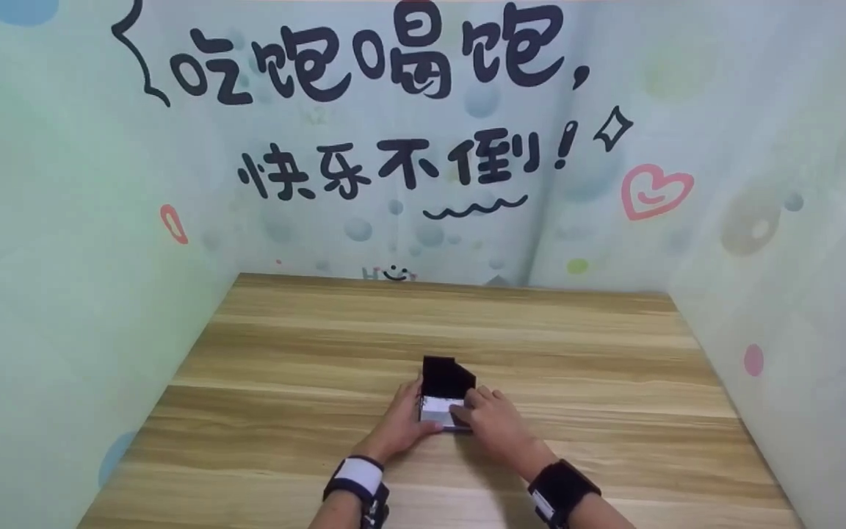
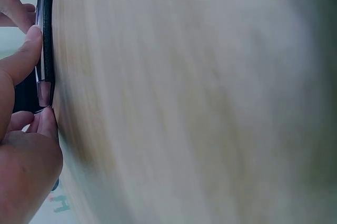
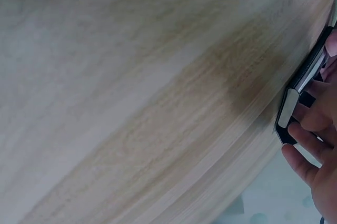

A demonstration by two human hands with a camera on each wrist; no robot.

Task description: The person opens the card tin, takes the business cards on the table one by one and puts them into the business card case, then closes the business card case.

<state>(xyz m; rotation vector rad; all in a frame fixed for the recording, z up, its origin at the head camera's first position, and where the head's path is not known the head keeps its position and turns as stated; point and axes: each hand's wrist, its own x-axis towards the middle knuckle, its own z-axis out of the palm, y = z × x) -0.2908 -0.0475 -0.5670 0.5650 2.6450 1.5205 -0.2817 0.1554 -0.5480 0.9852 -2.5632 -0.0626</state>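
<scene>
A small black card case with a shiny metal frame stands with its lid raised, low over the wooden table. White paper or cards show inside its lower half. My left hand grips the case at its left side, thumb along the near edge; in the left wrist view the thumb presses the metal rim. On the other side is my right hand, curled at the case's right edge, with one finger reaching over the white contents. The right wrist view shows its fingers around the case corner.
The wood-grain table extends around both hands. Pale printed sheets with large dark lettering stand along its back and sides. Each wrist wears a dark strap with a camera, one on the left and one on the right.
</scene>
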